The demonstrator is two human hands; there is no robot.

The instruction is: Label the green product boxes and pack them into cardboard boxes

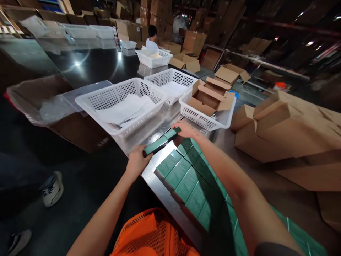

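Between my two hands I hold a row of small green boxes (157, 145) end to end, just above the metal table (161, 192). My left hand (137, 160) is closed on the near end of the row. At the far end, the fingers of my right hand (184, 128) are closed round the last box. Several more green boxes (181, 174) lie packed side by side on the table below, partly in the shadow of my right arm. Beyond my hands stands a white perforated basket (198, 119) with an open brown carton (207, 97) in it.
Two white baskets with white papers, a nearer basket (106, 124) and a farther basket (174, 80), stand on the table. Brown cartons (287, 131) are stacked at right. A lined carton (80, 131) is at left, near a person's shoe (52, 190). Another person (151, 38) is at the back.
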